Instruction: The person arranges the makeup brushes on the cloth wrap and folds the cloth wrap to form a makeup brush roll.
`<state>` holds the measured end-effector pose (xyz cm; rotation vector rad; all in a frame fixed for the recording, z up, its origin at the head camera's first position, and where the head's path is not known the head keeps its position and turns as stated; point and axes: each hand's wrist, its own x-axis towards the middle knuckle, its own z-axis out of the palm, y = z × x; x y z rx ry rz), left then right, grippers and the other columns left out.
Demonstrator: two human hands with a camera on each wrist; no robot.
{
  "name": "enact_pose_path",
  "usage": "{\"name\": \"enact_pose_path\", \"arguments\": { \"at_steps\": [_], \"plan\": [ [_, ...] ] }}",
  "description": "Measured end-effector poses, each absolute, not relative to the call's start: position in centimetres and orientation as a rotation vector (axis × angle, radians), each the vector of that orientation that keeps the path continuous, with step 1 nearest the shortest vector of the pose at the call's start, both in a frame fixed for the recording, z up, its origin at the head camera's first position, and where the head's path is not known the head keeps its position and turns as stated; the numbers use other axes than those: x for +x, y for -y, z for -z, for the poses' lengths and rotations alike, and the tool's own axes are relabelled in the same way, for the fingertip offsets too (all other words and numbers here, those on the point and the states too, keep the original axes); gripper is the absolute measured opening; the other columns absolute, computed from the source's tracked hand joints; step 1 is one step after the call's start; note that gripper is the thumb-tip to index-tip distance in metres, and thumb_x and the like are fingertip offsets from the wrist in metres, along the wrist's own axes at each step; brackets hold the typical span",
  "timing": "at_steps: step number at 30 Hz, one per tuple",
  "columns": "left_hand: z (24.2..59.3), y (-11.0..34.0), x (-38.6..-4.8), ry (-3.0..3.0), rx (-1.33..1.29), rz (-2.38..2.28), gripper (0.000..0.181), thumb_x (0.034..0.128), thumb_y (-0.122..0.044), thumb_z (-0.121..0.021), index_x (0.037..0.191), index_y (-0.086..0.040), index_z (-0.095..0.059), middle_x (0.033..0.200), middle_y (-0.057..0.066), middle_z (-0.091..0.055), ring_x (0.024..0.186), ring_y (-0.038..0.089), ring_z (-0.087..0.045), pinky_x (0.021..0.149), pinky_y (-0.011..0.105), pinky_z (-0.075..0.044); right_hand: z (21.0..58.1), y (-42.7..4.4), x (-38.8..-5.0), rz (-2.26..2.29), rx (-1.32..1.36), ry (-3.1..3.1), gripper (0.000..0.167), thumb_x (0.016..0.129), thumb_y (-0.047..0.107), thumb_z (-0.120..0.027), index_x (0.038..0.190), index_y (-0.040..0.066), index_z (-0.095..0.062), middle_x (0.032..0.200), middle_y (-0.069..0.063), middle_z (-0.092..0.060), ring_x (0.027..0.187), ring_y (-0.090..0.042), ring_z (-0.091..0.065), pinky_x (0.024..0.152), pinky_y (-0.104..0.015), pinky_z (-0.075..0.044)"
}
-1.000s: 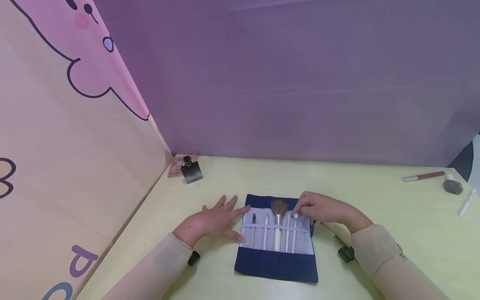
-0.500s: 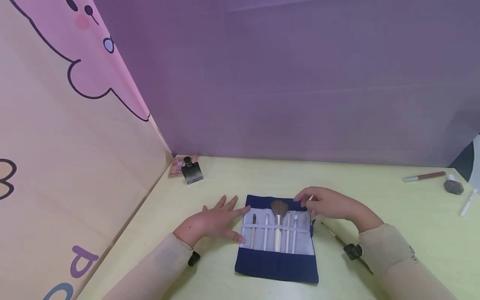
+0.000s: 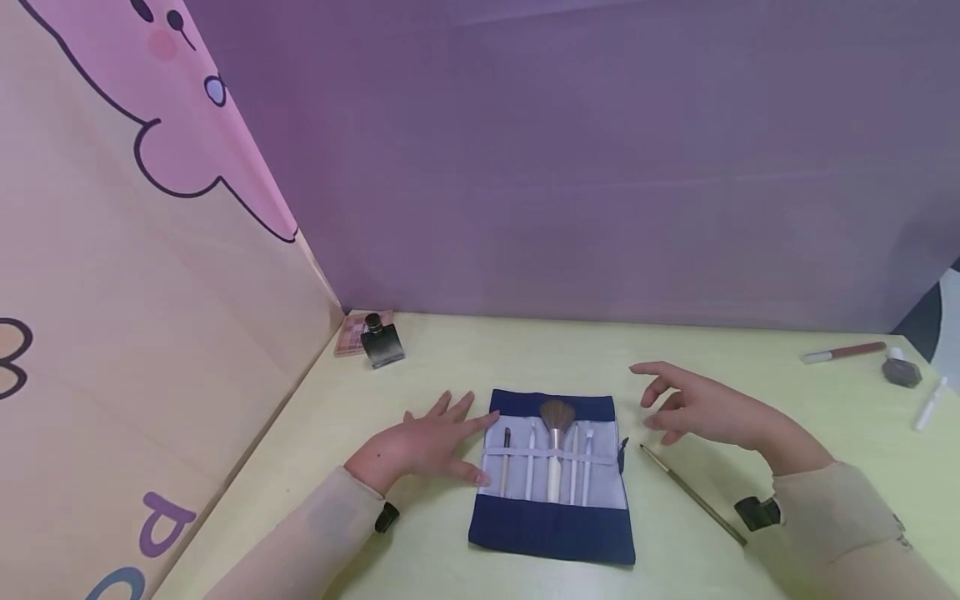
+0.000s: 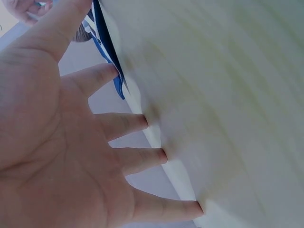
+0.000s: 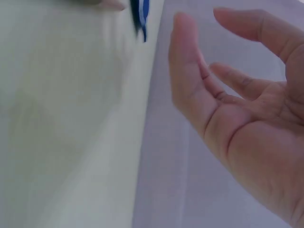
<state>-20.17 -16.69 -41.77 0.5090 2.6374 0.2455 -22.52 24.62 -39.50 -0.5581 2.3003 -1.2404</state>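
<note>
A navy brush roll lies unfolded on the table, its pale lining showing. An elastic band crosses several makeup brushes in it, among them a large fluffy brush in the middle. My left hand spreads its fingers at the roll's left edge, with thumb and index finger touching the fabric; in the left wrist view the left fingertips press the table. Right of the roll, my right hand hovers with loosely bent fingers and holds nothing. Below it a thin makeup brush with a dark handle lies diagonally on the table.
At the back left a dark perfume bottle stands by a pink palette. Toward the back right lie a lip gloss tube, a dark bottle with a white cap and a slim white tube. A purple backdrop rises behind.
My right hand has left the brush at the roll's right side and moved right, its fingers loosening. The thin brush on the table is now fully uncovered. My left hand has stayed put.
</note>
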Motion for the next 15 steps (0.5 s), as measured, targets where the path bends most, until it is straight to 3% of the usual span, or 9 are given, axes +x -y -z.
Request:
{"name": "enact_pose_path", "arguments": {
  "at_steps": [8,15],
  "plan": [
    [41.6,16.7,-20.1,-2.635,0.519,-0.248,0.098,0.0865,-0.071,-0.075,0.168,-0.045,-0.028,0.184,0.009,-0.006,0.169,0.047,-0.001,0.116,0.092,-0.014,41.0,-26.6,-21.5,1.243,-0.545,-2.195,0.078,0.096,0.008,-0.072,0.162,0.003,-0.031,0.134,-0.022,-0.052,0.111,-0.026,-0.069,0.087,-0.034,-0.063],
    [41.8,16.9,-20.2,-2.634,0.522,-0.249,0.098,0.0867,-0.072,-0.074,0.168,-0.045,-0.027,0.184,0.009,-0.005,0.169,0.047,-0.001,0.115,0.092,-0.013,41.6,-27.0,-20.1,1.087,-0.507,-2.225,0.076,0.092,0.009,-0.076,0.158,0.01,-0.039,0.132,-0.015,-0.052,0.1,-0.022,-0.067,0.081,-0.03,-0.056]
  ]
}}
